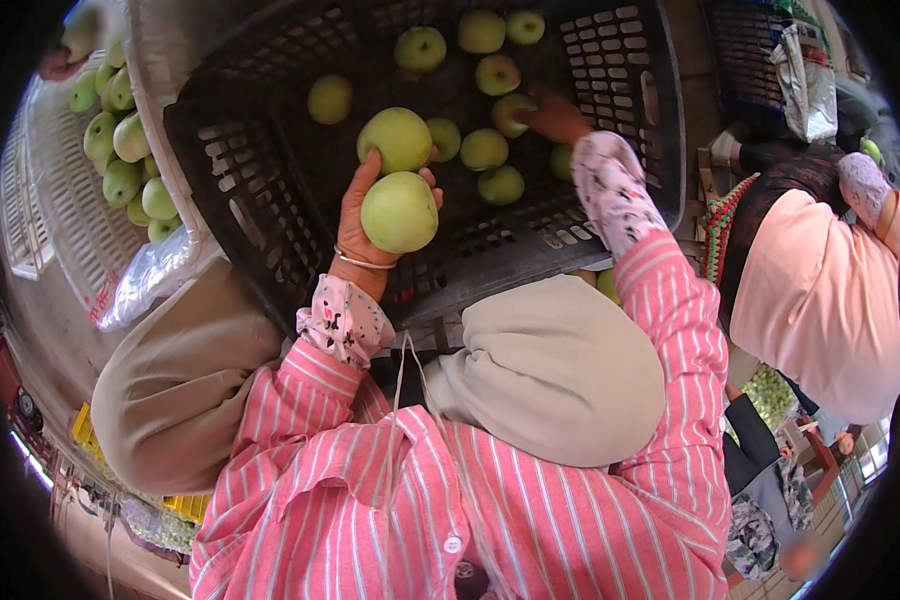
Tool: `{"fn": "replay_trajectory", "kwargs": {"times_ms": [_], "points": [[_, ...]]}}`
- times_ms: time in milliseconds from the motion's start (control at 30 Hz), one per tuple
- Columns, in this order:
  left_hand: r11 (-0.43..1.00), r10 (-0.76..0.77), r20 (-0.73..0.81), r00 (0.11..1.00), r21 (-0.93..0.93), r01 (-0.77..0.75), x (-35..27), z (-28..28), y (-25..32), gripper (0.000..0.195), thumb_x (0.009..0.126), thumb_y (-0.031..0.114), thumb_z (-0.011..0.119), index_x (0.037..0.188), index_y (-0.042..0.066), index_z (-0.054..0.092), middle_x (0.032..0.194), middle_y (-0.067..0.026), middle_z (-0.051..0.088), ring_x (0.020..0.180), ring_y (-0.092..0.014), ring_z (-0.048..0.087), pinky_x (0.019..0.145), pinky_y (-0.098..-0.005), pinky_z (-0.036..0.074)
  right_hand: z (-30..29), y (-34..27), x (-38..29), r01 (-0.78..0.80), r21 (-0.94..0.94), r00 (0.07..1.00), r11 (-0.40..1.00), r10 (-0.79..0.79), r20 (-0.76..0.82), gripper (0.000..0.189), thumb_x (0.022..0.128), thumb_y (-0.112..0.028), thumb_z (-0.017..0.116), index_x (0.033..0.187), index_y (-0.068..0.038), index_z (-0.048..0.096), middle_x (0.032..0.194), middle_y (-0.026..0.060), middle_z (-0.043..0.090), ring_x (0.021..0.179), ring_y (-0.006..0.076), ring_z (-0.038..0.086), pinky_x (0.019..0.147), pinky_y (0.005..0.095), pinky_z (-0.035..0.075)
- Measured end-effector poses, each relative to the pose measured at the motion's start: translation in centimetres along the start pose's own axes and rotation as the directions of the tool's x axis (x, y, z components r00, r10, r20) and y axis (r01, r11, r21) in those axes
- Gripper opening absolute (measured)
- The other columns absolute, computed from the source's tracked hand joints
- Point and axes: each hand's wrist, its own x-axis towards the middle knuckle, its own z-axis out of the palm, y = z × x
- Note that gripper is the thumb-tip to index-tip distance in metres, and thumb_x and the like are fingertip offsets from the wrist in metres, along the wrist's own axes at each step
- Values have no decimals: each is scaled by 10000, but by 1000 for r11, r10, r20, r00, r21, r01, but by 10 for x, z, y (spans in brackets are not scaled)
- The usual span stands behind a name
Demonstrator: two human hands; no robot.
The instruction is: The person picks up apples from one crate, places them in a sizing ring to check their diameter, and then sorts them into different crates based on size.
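Note:
Two large green apples rest in my left hand: a nearer apple on the palm side and a farther apple beyond it, under my thumb. Inside the black plastic crate before me, my right hand reaches to an apple with a reddish flush. The fingers touch it, but blur hides how firmly they hold. Several more green apples lie spread over the crate's floor, among them one apple between my two hands and another apple at the left.
To the left stands a white plastic crate with several green apples and a clear plastic liner. Another hand is beyond it. A person in a peach garment sits at the right. My knees flank the black crate's near side.

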Motion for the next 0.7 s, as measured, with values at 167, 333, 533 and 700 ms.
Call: {"fn": "replay_trajectory", "kwargs": {"times_ms": [167,333,533,700], "points": [[1000,16,-11,1000,16,-16,3,0,3,536,837,307,610,1259,43,411,1159,-174,545,874,-244,625,808,-445,491,15,-14,10,-84,131,989,988,67,129,829,670,-351,708,1316,-5,321,1248,210,458,1153,315,465,935,359,395],[1000,-7,80,997,-12,8,-3,0,2,577,834,314,611,1287,41,378,1193,-193,513,932,-261,603,813,-459,489,-47,-58,-54,-60,727,966,684,-145,216,828,608,-149,731,1326,-39,335,1251,123,453,1136,227,465,940,324,398],[999,-16,296,955,-38,28,-24,32,-12,619,833,387,587,1299,45,364,1254,-206,457,1158,-319,465,897,-521,441,-102,-130,-134,208,895,900,394,-435,-18,823,539,-61,746,1289,-64,407,1245,66,448,1159,187,439,977,291,359],[997,15,356,935,64,-40,-45,52,-17,635,823,497,550,1298,108,390,1282,-170,447,1192,-354,424,933,-584,383,-120,-176,-169,259,892,837,370,-547,-17,700,676,-41,688,1307,-43,385,1288,85,428,1190,184,419,1010,308,332]]}}
